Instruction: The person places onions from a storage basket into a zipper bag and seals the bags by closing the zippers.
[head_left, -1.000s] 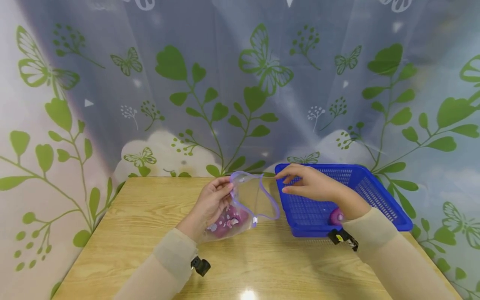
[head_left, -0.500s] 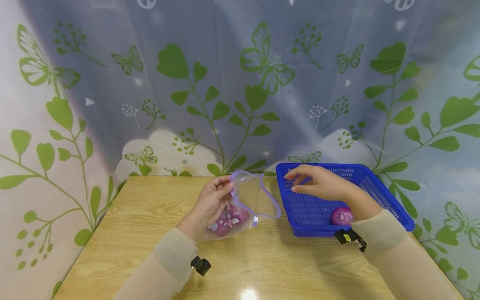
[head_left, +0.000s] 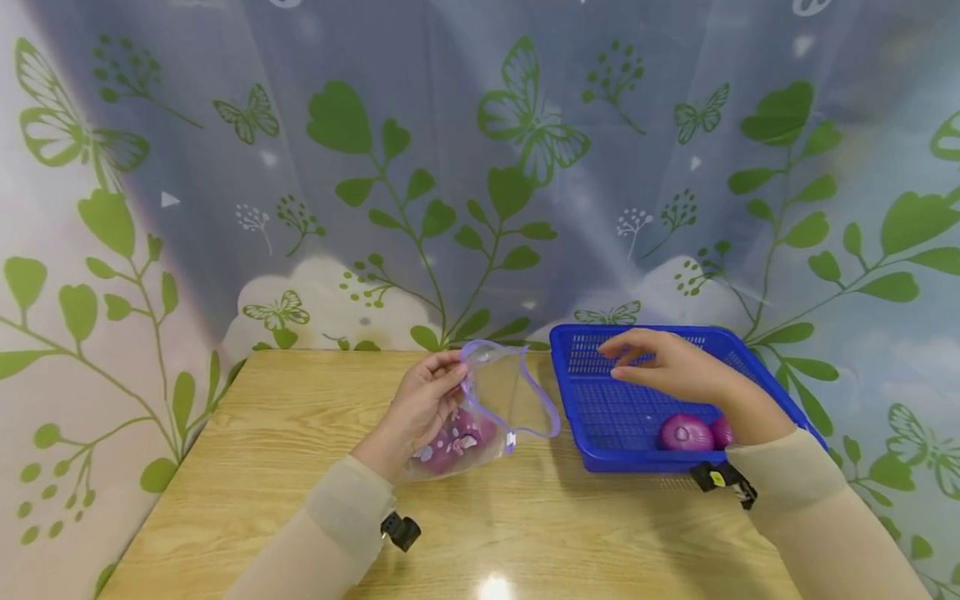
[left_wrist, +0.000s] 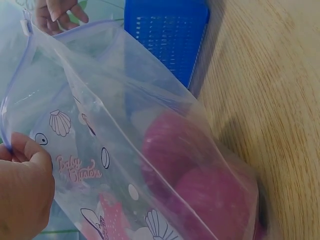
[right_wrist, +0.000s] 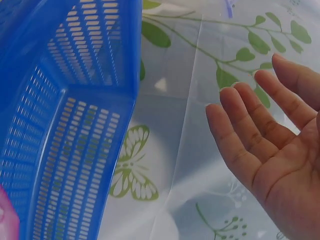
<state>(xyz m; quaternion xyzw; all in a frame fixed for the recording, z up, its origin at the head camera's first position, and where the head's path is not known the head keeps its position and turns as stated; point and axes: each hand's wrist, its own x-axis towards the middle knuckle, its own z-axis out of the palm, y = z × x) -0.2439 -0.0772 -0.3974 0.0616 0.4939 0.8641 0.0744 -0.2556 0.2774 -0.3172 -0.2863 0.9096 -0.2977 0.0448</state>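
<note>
At the far left, a pale printed cloth [head_left: 56,242] hung beside the desk [head_left: 300,433], its green leaves and butterflies running on across the greyish-blue stretch behind. The desk had a light, yellowish wood grain, and a bright glare [head_left: 495,587] lay at its near edge. A cream sleeve [head_left: 348,508] with a small black camera [head_left: 401,531] led to the left hand [head_left: 420,408], whose grip was narrow, thumb and fingers pinching the purple-edged rim of a clear bag [head_left: 491,412]. The bag's mouth gaped toward the right; low inside were reddish-purple round things [left_wrist: 210,200], probably onions, though the printed film blurred them. Just beyond stood a blue basket [head_left: 622,461] with slotted walls, near the desk's back edge. Two purple onions [head_left: 686,432] sat side by side by its near wall, the farther one partly hidden. Over the basket hung the right hand [head_left: 671,362], its grip wide, fingers loosely bent. Farther right, the cloth paled again behind more leaves.
</note>
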